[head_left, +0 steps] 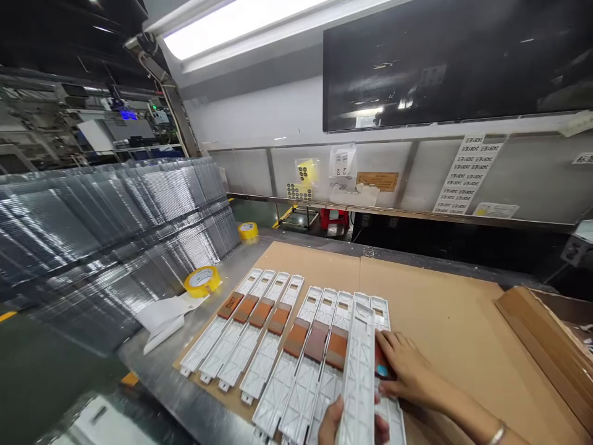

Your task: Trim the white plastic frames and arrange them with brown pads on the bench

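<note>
In the head view, the left hand [331,423] sat at the bottom edge, its fingers closed around the near end of a long white plastic tray [360,371] that it held lifted above the others, the tray running away from the person and slightly tilted. The right hand [405,368] lay just to the right of that tray, fingers spread flat and pressing on a brown pad with a blue spot [382,366] on the rightmost tray beneath; it gripped nothing, and a bracelet [496,434] showed on its wrist. The held tray overlapped the last two of the row of white trays [278,346], which lay side by side on a cardboard sheet [435,309] on the desk [152,371], each with a brown pad across its middle. Well to the left, a yellow tape roll [202,280] rested near folded white paper [164,315], with a second tape roll [248,230] farther back. Stacks of clear plastic sheets [106,228] filled the left side. An open cardboard box [546,334] stood at the right, and a dark screen [456,62] hung above the back wall
</note>
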The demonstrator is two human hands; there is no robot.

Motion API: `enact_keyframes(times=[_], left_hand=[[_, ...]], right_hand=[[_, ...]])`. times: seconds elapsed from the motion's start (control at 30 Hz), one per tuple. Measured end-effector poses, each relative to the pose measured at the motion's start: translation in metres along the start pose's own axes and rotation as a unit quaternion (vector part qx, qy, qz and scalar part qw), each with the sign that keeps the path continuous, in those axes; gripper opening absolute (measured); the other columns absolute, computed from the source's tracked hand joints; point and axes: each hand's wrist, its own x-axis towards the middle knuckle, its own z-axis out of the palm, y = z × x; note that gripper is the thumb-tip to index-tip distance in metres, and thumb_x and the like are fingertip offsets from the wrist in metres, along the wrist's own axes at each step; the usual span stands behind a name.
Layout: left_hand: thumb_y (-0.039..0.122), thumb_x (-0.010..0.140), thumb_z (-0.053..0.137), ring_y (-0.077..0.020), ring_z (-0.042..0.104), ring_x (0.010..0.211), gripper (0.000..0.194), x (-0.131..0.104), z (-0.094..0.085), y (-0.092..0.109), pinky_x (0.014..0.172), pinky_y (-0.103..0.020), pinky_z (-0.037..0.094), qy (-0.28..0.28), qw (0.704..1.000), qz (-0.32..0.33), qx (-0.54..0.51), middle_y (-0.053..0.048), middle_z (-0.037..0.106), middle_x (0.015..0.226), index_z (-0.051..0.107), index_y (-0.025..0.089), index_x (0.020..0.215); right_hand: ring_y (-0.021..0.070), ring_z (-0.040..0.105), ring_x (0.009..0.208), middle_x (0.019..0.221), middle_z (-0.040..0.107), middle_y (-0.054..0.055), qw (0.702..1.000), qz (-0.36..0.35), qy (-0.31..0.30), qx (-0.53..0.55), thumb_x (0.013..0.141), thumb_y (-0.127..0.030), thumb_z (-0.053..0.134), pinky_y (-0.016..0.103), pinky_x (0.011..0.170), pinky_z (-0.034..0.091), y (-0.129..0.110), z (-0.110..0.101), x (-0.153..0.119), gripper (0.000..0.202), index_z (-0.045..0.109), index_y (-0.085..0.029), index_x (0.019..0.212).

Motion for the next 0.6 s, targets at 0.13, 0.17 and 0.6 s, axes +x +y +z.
enact_keyframes(times=[0.13,0.17,0.6], left_hand=[[0.047,0.070,0.064,-0.0200,0.065,0.076,0.041,0.039,0.006,-0.029,0.077,-0.028,0.045,0.104,0.987,0.094,-0.082,-0.010,0.073,0.093,0.073,0.010,0.086],[0.045,0.069,0.065,-0.0205,0.066,0.077,0.040,0.044,0.003,-0.034,0.076,-0.028,0.045,0.112,0.986,0.095,-0.082,-0.011,0.073,0.092,0.073,0.009,0.085],[0.046,0.071,0.059,-0.0216,0.064,0.078,0.052,0.037,-0.002,-0.035,0.074,-0.028,0.043,0.098,0.990,0.089,-0.046,-0.016,0.072,0.081,0.071,0.000,0.092]], right_hand=[[0.0354,0.048,0.098,0.106,0.055,0.018,1.000,0.006,-0.015,-0.010,0.053,-0.031,0.071,0.047,0.087,0.040,-0.006,0.004,0.016,0.063,0.056,-0.008,0.110],[0.0347,0.048,0.096,0.103,0.055,0.017,1.000,0.001,-0.020,-0.007,0.051,-0.031,0.071,0.046,0.086,0.040,-0.006,0.004,0.019,0.060,0.057,-0.008,0.105],[0.0199,0.057,0.075,0.077,0.061,0.002,0.972,-0.010,-0.005,0.235,0.053,-0.037,0.067,0.031,0.071,0.046,0.027,-0.024,0.028,0.033,0.066,-0.013,0.076]])
